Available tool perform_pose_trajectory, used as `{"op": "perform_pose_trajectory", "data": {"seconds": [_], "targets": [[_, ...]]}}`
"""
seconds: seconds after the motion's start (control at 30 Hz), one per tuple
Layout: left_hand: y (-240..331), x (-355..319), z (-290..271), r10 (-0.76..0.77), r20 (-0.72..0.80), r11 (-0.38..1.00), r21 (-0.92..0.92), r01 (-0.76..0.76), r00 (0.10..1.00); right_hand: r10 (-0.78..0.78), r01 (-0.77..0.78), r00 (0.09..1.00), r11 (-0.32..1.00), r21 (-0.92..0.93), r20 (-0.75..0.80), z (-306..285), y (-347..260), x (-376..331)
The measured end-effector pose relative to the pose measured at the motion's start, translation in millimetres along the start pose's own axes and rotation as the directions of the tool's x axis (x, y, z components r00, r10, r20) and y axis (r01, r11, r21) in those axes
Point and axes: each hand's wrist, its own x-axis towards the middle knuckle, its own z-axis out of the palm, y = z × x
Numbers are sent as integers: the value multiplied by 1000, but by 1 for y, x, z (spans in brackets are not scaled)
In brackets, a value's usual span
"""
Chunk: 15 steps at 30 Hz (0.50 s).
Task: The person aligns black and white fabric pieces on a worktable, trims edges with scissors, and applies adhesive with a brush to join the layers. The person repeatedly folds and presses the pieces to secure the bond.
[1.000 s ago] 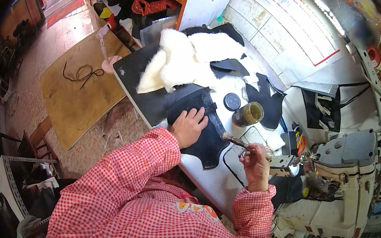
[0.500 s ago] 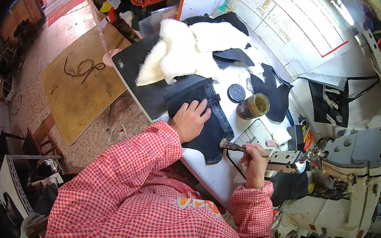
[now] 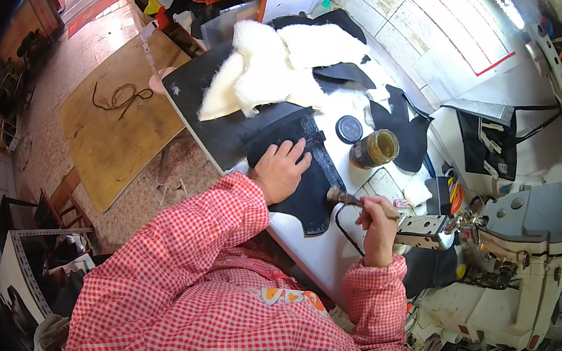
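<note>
My left hand (image 3: 281, 170) lies flat, fingers spread, on a black leather piece (image 3: 309, 172) on the white worktable (image 3: 317, 249). My right hand (image 3: 377, 222) grips a small brush (image 3: 342, 197), whose bristles touch the right edge of that black piece. Just beyond the brush stands an open jar of yellowish glue (image 3: 375, 148), with its black lid (image 3: 349, 128) lying beside it.
White fleece pieces (image 3: 272, 70) and more black cut pieces (image 3: 405, 124) lie at the back of the table. A sewing machine (image 3: 513, 271) stands at the right. A wooden board (image 3: 117, 122) with a cord lies on the floor to the left.
My right hand has brought the brush leftwards and down onto the edge of the black piece. My left hand has stayed flat on the piece.
</note>
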Motion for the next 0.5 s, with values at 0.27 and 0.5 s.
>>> {"op": "perform_pose_trajectory", "data": {"seconds": [0.27,0.5], "targets": [[0,-1,1,-28,35,1000,-11,29,999,3,-3,999,1000,-5,-38,11,4,12],[0,0,1,2,-4,1000,-8,-2,1000,17,-15,1000,994,106,-20,-1,20,-26]]}}
